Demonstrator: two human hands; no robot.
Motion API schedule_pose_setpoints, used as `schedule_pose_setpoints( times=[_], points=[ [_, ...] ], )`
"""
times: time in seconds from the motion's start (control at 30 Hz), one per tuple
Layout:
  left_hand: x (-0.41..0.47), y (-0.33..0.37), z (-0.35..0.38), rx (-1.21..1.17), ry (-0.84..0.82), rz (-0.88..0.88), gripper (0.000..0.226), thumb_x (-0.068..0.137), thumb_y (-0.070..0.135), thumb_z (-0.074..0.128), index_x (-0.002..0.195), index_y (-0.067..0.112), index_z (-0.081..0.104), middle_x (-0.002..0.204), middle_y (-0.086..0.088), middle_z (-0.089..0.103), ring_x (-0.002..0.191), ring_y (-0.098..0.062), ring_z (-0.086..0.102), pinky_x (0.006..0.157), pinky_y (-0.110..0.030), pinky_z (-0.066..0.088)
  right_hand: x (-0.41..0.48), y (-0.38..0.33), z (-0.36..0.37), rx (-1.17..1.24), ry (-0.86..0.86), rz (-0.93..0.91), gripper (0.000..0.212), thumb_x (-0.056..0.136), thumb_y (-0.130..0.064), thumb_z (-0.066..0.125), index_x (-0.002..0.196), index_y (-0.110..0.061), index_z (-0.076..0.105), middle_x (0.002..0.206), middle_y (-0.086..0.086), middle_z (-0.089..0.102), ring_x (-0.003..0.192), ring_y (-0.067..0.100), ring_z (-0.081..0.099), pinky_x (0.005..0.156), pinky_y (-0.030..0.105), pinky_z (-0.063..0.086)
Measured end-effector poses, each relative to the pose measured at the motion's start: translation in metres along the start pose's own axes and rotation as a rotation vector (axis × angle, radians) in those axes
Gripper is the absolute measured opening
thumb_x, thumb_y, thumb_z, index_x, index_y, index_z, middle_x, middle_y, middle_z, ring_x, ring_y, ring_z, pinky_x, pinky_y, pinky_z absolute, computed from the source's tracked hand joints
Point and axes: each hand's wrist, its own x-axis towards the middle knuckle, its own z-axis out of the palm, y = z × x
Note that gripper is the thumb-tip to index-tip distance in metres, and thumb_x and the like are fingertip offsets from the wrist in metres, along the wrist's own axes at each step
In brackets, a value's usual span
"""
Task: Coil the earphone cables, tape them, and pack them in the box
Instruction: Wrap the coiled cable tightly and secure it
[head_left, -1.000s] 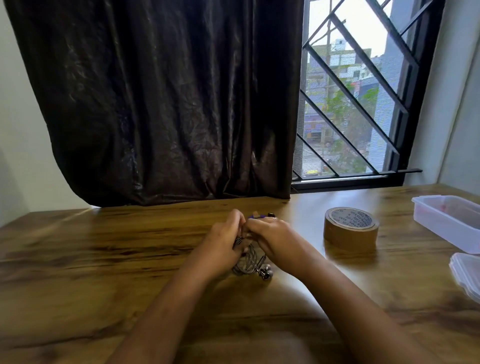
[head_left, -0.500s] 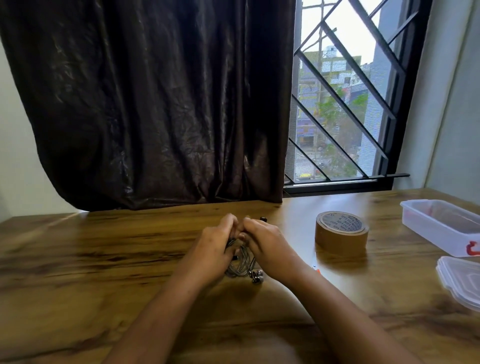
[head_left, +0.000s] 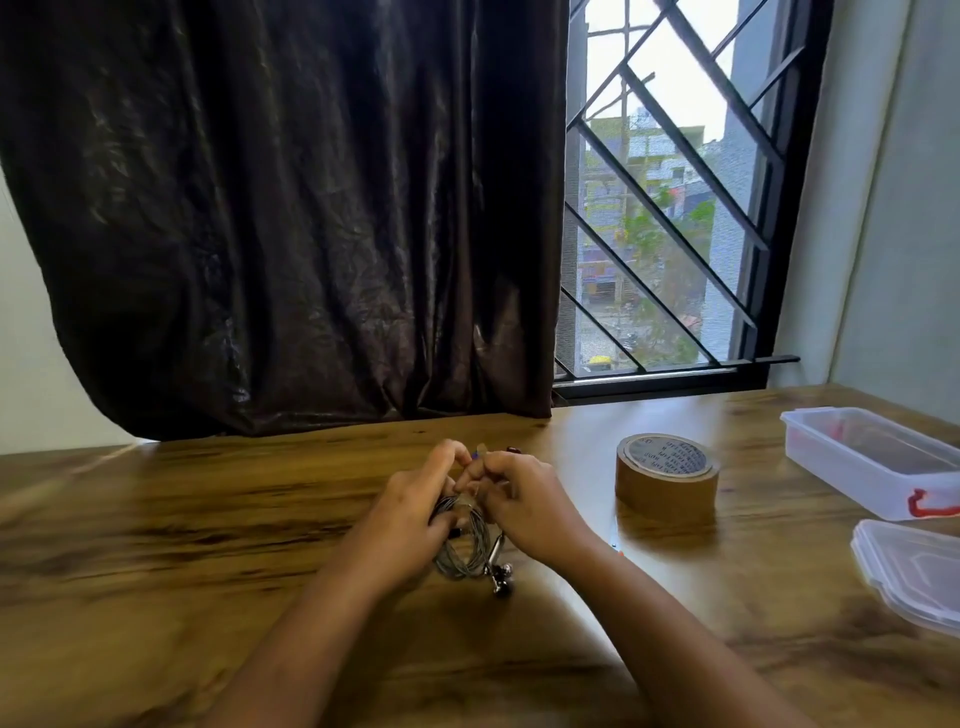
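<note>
Left hand (head_left: 410, 519) and right hand (head_left: 524, 504) still pinch the grey coiled earphone cable (head_left: 460, 558) over the brown wooden table (head_left: 208, 519), barely moved in 1 second; taping probably continues, and packing into the clear plastic box (head_left: 852, 467) remains.

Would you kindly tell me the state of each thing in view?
earphone cable: coiled, held by both hands
left hand: grips the cable
right hand: pinches the cable
tape roll: flat on the table, untouched
box: open, lid off
lid: on the table beside the box
curtain: partly drawn
</note>
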Motion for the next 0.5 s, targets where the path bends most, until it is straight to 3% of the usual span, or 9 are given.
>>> schedule_pose_setpoints(
  times=[0.2, 0.3, 0.4, 0.5],
  points=[
    [-0.003, 0.001, 0.0, 0.048, 0.036, 0.029, 0.053, 0.086, 0.014, 0.064, 0.117, 0.045, 0.035, 0.091, 0.013, 0.055, 0.081, 0.0, 0.057, 0.065, -0.02, 0.051, 0.001, 0.003, -0.003, 0.166, -0.018, 0.164, 0.018, 0.087, -0.002, 0.062, 0.094, -0.017, 0.069, 0.073, -0.007, 0.064, 0.059, -0.001, 0.059, 0.059, 0.02, 0.049],
    [-0.004, 0.003, 0.002, 0.091, 0.036, 0.055, 0.042, 0.088, 0.013, 0.061, 0.119, 0.038, 0.044, 0.102, 0.016, 0.055, 0.09, -0.001, 0.057, 0.071, -0.019, 0.052, 0.0, 0.003, -0.007, 0.304, -0.062, 0.254, 0.027, 0.086, -0.002, 0.064, 0.104, -0.022, 0.065, 0.071, 0.002, 0.069, 0.065, 0.011, 0.065, 0.065, 0.03, 0.056],
    [-0.005, 0.006, 0.003, 0.138, 0.055, 0.079, 0.032, 0.09, 0.014, 0.057, 0.115, 0.032, 0.05, 0.112, 0.015, 0.055, 0.099, 0.0, 0.054, 0.079, -0.02, 0.052, 0.0, 0.004, -0.011, 0.364, -0.085, 0.305, 0.024, 0.085, -0.002, 0.065, 0.102, -0.02, 0.066, 0.076, 0.007, 0.071, 0.072, 0.021, 0.069, 0.074, 0.039, 0.059],
    [-0.007, 0.009, 0.002, 0.157, 0.073, 0.099, 0.031, 0.092, 0.014, 0.054, 0.119, 0.028, 0.052, 0.12, 0.013, 0.054, 0.104, 0.0, 0.053, 0.084, -0.017, 0.049, 0.0, 0.003, -0.015, 0.453, -0.118, 0.357, 0.019, 0.084, 0.0, 0.065, 0.097, -0.015, 0.067, 0.078, 0.009, 0.072, 0.073, 0.022, 0.069, 0.074, 0.037, 0.059]
  ],
)
